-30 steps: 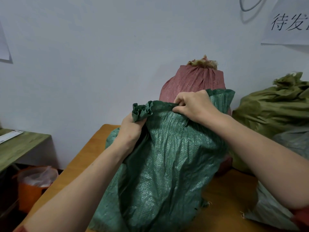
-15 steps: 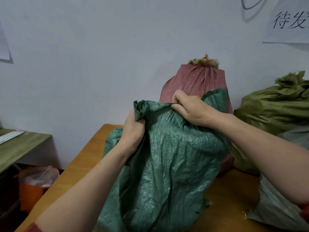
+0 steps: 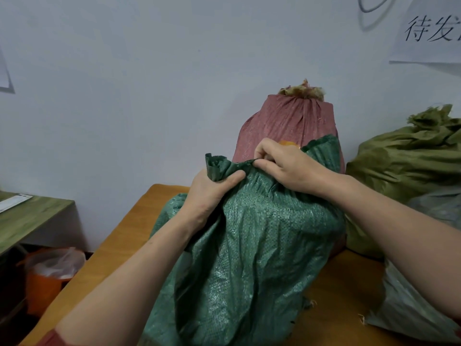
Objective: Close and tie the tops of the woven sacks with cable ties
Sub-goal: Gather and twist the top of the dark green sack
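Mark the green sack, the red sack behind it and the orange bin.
green sack (image 3: 249, 258), head view, woven front below the gathered top.
red sack (image 3: 287, 121), head view, pleated side under its tied top.
orange bin (image 3: 42, 290), head view, orange wall below the plastic liner.

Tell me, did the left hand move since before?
Yes. Judged against the red sack behind, the left hand has slid to the right along the green sack top, ending closer to the right hand.

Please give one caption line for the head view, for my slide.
Left hand and right hand bunch the top of a green sack on a table, red sack behind.
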